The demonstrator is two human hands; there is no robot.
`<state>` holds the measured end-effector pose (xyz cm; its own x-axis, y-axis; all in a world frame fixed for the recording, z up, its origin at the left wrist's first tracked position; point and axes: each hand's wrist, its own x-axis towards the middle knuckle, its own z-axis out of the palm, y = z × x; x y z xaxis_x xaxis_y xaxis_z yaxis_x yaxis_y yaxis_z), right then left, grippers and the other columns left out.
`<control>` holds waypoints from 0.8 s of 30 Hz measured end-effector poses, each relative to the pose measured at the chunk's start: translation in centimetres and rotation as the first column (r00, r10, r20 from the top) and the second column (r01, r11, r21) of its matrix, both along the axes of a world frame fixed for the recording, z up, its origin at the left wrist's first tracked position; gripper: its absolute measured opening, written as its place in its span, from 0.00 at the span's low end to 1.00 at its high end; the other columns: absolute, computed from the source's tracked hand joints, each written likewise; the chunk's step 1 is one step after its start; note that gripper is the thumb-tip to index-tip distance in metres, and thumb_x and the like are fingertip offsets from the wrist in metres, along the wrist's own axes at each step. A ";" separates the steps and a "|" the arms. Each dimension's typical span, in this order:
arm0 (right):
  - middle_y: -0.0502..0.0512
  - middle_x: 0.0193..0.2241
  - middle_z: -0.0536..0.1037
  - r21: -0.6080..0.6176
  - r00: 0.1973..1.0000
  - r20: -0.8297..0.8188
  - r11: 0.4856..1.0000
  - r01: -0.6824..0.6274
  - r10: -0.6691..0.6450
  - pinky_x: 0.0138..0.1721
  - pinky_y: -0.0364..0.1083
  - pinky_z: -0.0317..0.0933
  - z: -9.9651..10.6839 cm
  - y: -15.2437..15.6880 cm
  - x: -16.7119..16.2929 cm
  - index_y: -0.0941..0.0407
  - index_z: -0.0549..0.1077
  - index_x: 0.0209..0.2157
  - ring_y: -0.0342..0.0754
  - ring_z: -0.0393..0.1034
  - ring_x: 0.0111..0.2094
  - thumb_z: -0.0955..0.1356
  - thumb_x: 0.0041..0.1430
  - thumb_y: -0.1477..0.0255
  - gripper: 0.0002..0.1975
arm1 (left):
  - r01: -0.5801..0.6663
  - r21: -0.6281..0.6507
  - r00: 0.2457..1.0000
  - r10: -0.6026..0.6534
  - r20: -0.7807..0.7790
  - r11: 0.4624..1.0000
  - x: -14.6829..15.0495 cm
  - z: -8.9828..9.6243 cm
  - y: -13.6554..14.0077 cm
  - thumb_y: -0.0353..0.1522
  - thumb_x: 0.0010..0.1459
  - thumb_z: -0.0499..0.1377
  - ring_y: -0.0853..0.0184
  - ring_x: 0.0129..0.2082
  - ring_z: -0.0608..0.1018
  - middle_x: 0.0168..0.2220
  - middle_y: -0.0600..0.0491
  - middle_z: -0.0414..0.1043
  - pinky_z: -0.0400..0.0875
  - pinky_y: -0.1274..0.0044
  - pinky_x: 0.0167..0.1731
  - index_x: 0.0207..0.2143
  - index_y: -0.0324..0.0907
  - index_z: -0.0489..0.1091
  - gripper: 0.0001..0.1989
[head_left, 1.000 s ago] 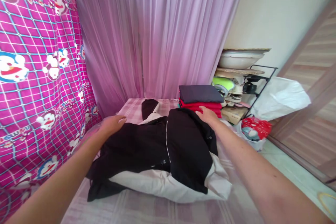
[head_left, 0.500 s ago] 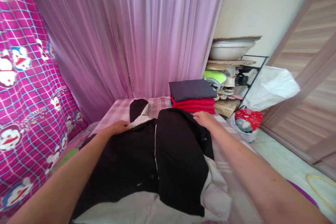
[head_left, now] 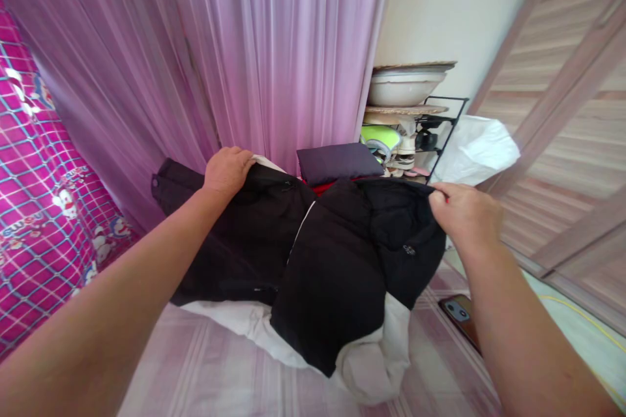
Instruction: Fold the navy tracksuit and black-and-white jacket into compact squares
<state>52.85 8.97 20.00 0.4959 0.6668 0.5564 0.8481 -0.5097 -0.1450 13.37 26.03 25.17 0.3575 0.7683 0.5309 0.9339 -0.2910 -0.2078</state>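
A black and white jacket (head_left: pixel 327 280) with thin white piping hangs between my hands. Its upper edge is lifted, while its white lower part droops close to the checked bedsheet (head_left: pixel 205 365). My left hand (head_left: pixel 227 169) is closed on the upper left edge, beside a black sleeve end (head_left: pixel 169 179). At the upper right edge, my right hand (head_left: pixel 467 212) pinches the cloth between thumb and fingers. Behind the jacket shows a folded dark grey cloth (head_left: pixel 340 163) on top of red folded cloth (head_left: pixel 323 189), partly covered from view.
A phone (head_left: pixel 460 313) lies on the sheet by my right forearm. Purple curtains (head_left: pixel 274 52) hang behind the bed. To the right stand a rack (head_left: pixel 447 143) with basins and shoes, a white bag (head_left: pixel 482 150) and a wooden door (head_left: pixel 562 111). Pink patterned fabric (head_left: pixel 44 163) hangs left.
Both hands have risen with the jacket, lifting it off the sheet; my right hand has moved right, spreading the upper edge wider. The phone has come into sight. The view has turned slightly right.
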 end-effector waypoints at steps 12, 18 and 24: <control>0.54 0.45 0.80 -0.159 0.651 -0.137 0.632 -0.759 0.747 0.47 0.47 0.64 -6.1 0.9 -10.9 0.51 0.79 0.46 0.50 0.74 0.45 0.62 0.66 0.68 0.15 | -0.178 -0.321 0.979 0.200 0.037 0.930 -11.0 -12.2 -5.0 0.43 0.64 0.47 0.55 0.52 0.76 0.51 0.49 0.77 0.68 0.67 0.51 0.51 0.47 0.74 0.22; 0.58 0.51 0.78 -0.233 0.237 -0.310 0.168 -0.958 0.921 0.58 0.53 0.53 -7.8 -1.0 -19.7 0.53 0.77 0.50 0.54 0.65 0.57 0.67 0.62 0.60 0.19 | -0.011 -0.625 0.992 0.088 0.093 0.780 -15.9 -16.9 -9.5 0.49 0.62 0.47 0.57 0.59 0.71 0.59 0.48 0.71 0.63 0.67 0.59 0.58 0.46 0.69 0.29; 0.59 0.42 0.81 -0.378 0.311 -0.430 0.143 -0.915 0.847 0.62 0.58 0.43 -9.4 -0.6 -23.7 0.55 0.79 0.38 0.54 0.66 0.55 0.67 0.55 0.73 0.10 | 0.003 -0.577 1.000 -0.014 -0.015 0.817 -17.1 -16.7 -11.8 0.41 0.58 0.55 0.50 0.65 0.63 0.64 0.47 0.63 0.54 0.51 0.61 0.49 0.50 0.74 0.18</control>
